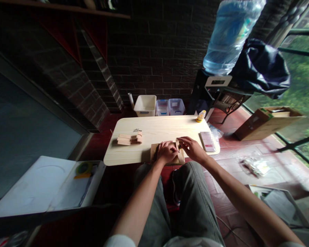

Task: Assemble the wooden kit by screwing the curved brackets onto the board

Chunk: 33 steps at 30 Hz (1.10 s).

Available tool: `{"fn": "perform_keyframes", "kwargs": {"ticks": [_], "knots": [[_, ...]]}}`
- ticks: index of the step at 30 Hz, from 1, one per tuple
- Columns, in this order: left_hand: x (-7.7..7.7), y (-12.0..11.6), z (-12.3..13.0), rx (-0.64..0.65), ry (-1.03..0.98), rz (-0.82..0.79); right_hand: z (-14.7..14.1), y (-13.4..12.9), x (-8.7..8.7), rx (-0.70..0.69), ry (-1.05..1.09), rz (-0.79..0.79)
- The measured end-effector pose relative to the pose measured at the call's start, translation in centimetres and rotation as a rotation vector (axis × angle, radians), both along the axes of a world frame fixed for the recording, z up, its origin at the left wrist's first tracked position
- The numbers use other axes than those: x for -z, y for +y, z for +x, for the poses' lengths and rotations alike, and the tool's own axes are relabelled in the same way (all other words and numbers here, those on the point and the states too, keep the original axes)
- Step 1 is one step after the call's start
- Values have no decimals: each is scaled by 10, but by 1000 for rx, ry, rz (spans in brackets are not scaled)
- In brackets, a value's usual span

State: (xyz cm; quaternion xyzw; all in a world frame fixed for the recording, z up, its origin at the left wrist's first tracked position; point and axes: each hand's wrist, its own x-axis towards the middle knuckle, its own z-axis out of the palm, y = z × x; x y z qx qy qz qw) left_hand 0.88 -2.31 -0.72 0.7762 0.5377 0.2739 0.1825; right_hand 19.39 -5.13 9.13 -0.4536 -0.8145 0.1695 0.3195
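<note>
At the front edge of the pale table [159, 127] lies a wooden board [153, 152], with a light wooden strip [180, 157] standing across its right part. My left hand [167, 151] rests on the board, its fingertips at the strip's left side. My right hand [192, 148] reaches to the strip from the right, fingers closed around a small dark piece [179, 146] too small to name. Several wooden pieces [130, 138] are stacked at the table's left, with small dark metal parts [137, 130] behind them.
A yellow-capped bottle [201, 116] and a white phone-like item [208, 141] are at the table's right. Bins [145, 104] stand behind the table. A water dispenser [208, 85] is at the back right, a cardboard box [262, 125] further right. An open white case [46, 185] lies at left.
</note>
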Motion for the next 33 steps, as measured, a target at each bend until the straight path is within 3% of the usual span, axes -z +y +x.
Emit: {"fn": "perform_keyframes", "kwargs": {"ticks": [6,12,33], "knots": [[-1,-1,1,-3,6,9,1,-3,-3,-86,-14,-33],[-2,-1,0,2,16,28,2,-4,-3,-18,34,-38],[0,0,0,-4,12,23,5,-1,-1,-15,31,-42]]}}
